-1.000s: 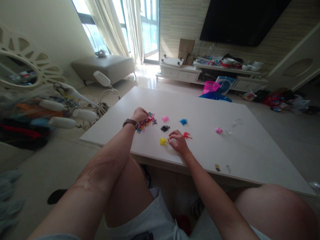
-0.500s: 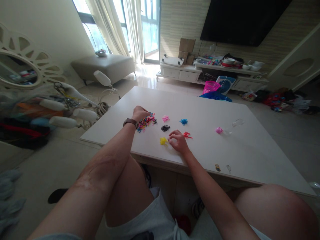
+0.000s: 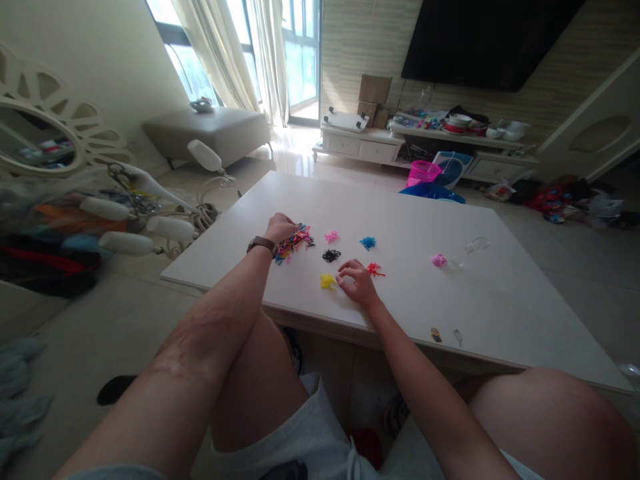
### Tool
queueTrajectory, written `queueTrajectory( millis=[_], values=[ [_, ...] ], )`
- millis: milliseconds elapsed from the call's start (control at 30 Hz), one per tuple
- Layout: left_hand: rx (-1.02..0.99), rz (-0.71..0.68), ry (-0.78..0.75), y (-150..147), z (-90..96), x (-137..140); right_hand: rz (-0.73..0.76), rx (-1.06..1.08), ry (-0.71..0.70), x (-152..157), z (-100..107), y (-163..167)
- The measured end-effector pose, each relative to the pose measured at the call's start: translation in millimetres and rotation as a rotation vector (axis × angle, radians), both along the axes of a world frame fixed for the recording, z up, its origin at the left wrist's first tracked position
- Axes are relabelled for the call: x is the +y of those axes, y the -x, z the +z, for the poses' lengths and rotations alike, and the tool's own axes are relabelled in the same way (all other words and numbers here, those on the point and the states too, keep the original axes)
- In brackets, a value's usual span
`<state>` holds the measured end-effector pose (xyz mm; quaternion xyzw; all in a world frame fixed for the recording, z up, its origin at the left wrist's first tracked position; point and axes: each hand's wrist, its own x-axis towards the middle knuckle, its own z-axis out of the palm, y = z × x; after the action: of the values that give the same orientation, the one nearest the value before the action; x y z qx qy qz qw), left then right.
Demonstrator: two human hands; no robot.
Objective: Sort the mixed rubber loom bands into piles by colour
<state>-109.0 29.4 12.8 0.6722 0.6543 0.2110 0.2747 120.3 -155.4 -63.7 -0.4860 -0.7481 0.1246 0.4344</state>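
Note:
My left hand (image 3: 281,227), with a brown-strapped watch on its wrist, is at the far edge of a mixed heap of small multicoloured bands (image 3: 297,244). Its fingertips are pinched together at the heap; what is between them is too small to make out. Between the yellow bands (image 3: 327,282) and the red bands (image 3: 375,270) rests my right hand (image 3: 357,281), fingers bent with a gap between thumb and forefinger, the thumb close to the yellow ones. Black bands (image 3: 331,255), pink bands (image 3: 332,237) and blue bands (image 3: 368,243) lie in separate little piles beyond it.
On the white table (image 3: 425,220), a pink object (image 3: 439,261) and a clear plastic piece (image 3: 477,245) lie to the right. A small yellow figure tag (image 3: 436,335) and a clear tag (image 3: 457,337) are near the front edge. A white lamp (image 3: 173,229) stands left of the table.
My left hand has shifted very slightly at the mixed heap. My right hand and the sorted piles look the same.

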Motion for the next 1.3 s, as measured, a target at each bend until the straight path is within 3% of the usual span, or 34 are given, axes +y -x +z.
queueTrajectory(
  millis=[200,433,600,900,1067,1300],
  values=[
    [0.114,-0.231,0.051,-4,-19.3,3,0.006,0.001,0.000,0,0,0],
    [0.139,-0.197,0.060,-14,-32.2,3,0.000,0.000,0.012,-1,1,0],
    [0.119,-0.189,0.067,-14,-23.8,2,-0.009,-0.001,0.013,0,0,0],
    [-0.116,0.035,-0.064,-1,-9.9,0,0.005,0.009,0.012,1,-2,-1],
    [-0.152,0.012,-0.039,5,-12.5,1,0.004,0.004,0.014,1,-2,-1],
    [-0.016,-0.100,-0.022,5,-16.1,1,0.003,-0.003,0.015,2,-2,-1]
  ],
)
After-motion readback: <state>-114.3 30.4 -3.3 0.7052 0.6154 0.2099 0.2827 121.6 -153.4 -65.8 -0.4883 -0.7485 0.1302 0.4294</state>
